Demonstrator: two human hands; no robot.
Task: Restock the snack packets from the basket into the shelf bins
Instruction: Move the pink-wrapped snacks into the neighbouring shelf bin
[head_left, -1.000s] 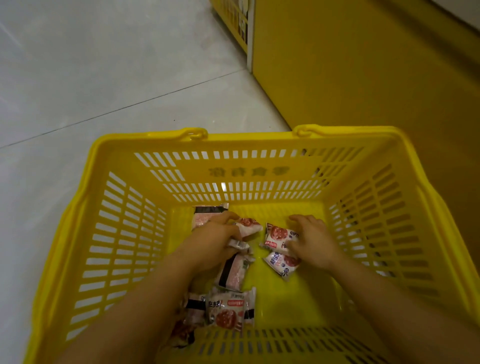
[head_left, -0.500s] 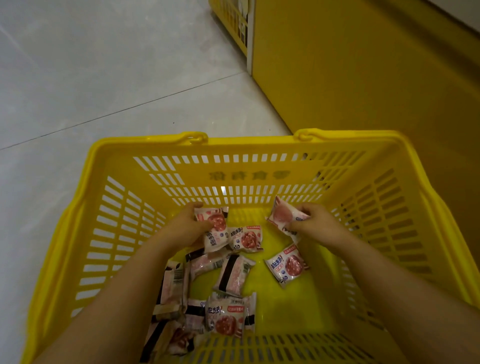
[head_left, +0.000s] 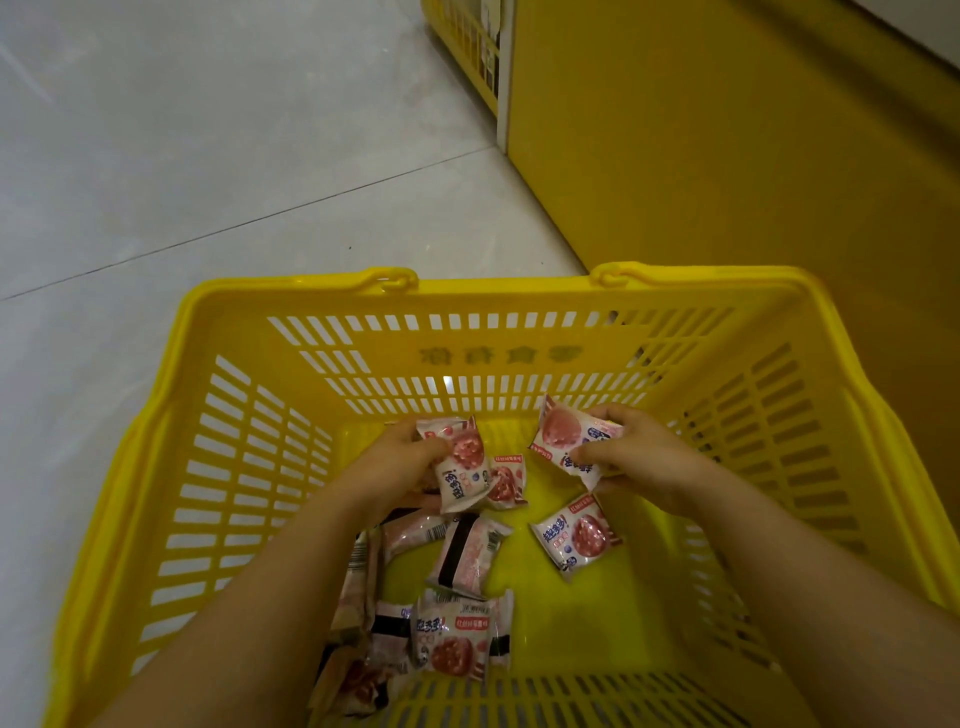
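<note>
Where a second ago both hands lay low among the stock, each now has a packet lifted off the basket floor.

- Left packet (head_left: 462, 467): pink and white, pinched between thumb and fingers of the left hand (head_left: 400, 467), upright, printed face up. A second packet (head_left: 506, 480) touches its right edge; whether it is held too cannot be told.
- Right packet (head_left: 566, 441): gripped at its near edge by the curled fingers of the right hand (head_left: 639, 457), tilted.
- Loose packet (head_left: 579, 535): lying just below the right grip, unheld.
- Remaining packets (head_left: 452, 639): a heap beneath the left wrist, toward the near wall.
- Basket (head_left: 498, 288): yellow, slotted, standing on the floor (head_left: 208, 156); both grips sit inside it, near the far wall.
- Shelf unit (head_left: 727, 156): yellow, beyond the right grip; no bins in view.

Judgement: this handful looks picked. The carry to the bins comes next, and many packets remain.
</note>
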